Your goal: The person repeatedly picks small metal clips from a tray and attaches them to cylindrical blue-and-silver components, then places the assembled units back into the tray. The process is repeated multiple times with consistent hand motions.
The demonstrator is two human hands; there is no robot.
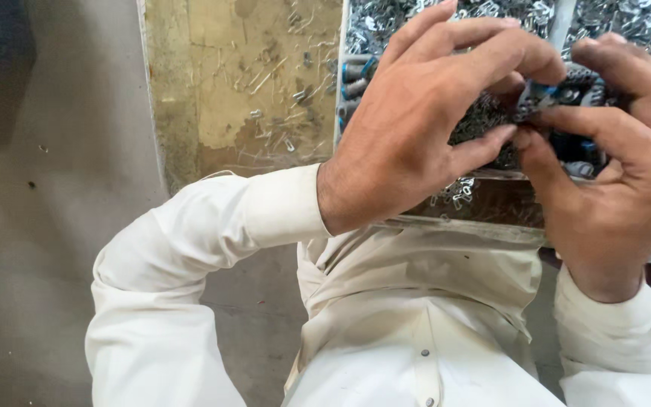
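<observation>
Your left hand [423, 113] and right hand [612, 166] meet over the tray [446, 223], both grips closed on 1 small blue-and-metal part [540, 94], held close so the fingertips can work it. Loose metal clips [386, 19] fill the compartments; strays litter the desk [250, 83]. No labels show.

packages: none in view
labels: none that I can spot
signs: nope
screens: none either, just loose metal bits, nothing wrapped or marked
</observation>
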